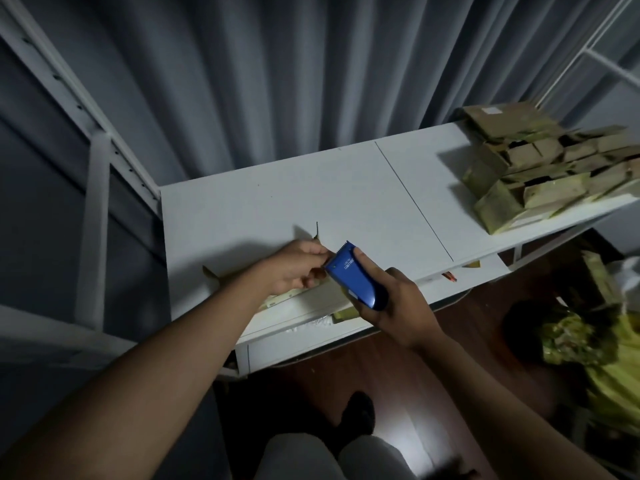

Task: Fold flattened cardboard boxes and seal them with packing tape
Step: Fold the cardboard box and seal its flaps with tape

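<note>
Head view, looking down on a white worktop (311, 188). Right hand (398, 303) wraps its fingers round a blue tape dispenser (355, 275); the thumb lies along the dispenser's upper side. Left hand (294, 268) pinches something small at the dispenser's toothed end, probably the free end of the tape, though the tape itself is too thin and dim to make out. Beneath the left hand, near the worktop's front edge, lies a flattened cardboard box (277, 299), mostly hidden; two flap tips (317, 232) rise from behind the knuckles.

Handling, as judged: the cardboard is light and stiff across its panels but bends readily at the creases, so it is best held flat by pressing on a panel beside the seam, not on a loose flap. The dispenser is rigid hard plastic and sits well in a full grip around its body; the serrated edge should be kept away from fingertips. Tape is thin and clings to itself, so its end wants a firm pinch.

Orientation: the dispenser's long axis runs diagonally, teeth pointing toward the worktop's far left corner, rear end toward the person. The box's long axis appears to follow the front edge.

A heap of folded boxes (540, 168) occupies the far right corner.
</note>
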